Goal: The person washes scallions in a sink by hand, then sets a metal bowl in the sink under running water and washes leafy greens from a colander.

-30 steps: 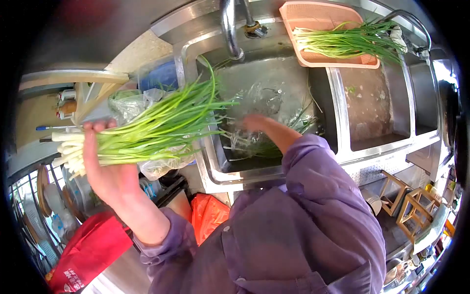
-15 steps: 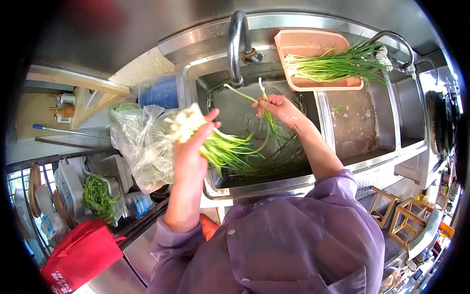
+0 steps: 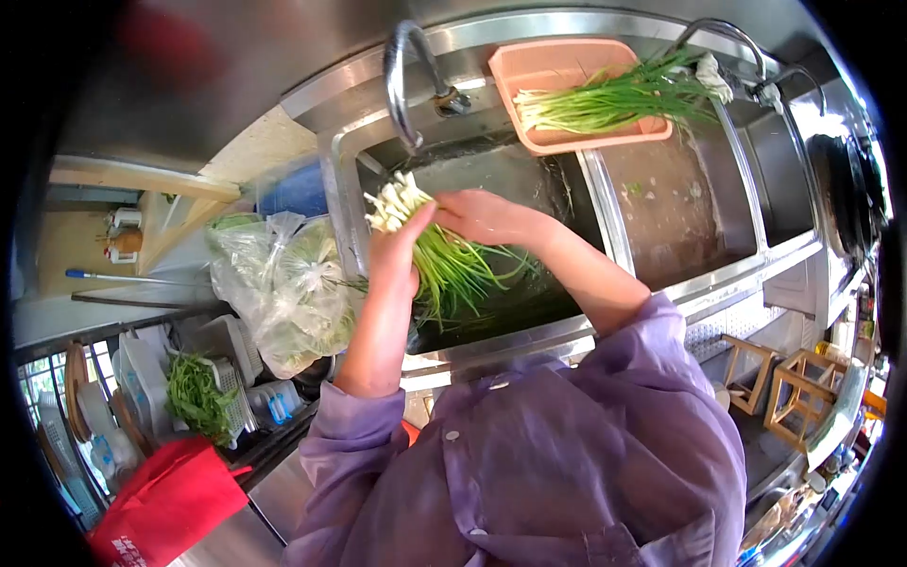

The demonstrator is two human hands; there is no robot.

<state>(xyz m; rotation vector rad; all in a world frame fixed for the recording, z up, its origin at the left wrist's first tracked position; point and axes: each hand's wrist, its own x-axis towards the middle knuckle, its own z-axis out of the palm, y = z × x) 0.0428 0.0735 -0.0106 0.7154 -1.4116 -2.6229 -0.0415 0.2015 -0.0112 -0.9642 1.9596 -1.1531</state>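
Observation:
A thick bunch of spring onions is gripped in my left hand over the left sink basin. Its white root ends point up and to the left, while the green leaves hang down over the water. My right hand is pressed against the bunch beside the left one, fingers closed at the stalks; its fingertips are partly hidden. More spring onions lie in a pink plastic basket across the back of the sinks.
A curved faucet rises behind the left basin. To the right is a second basin with a brownish bottom. Clear plastic bags of vegetables sit at the left, near leafy greens in a rack and a red bag.
My right hand has moved left, bringing the few separate spring onions to the bunch in my left hand. The bunch has shifted right, and the view has turned slightly.

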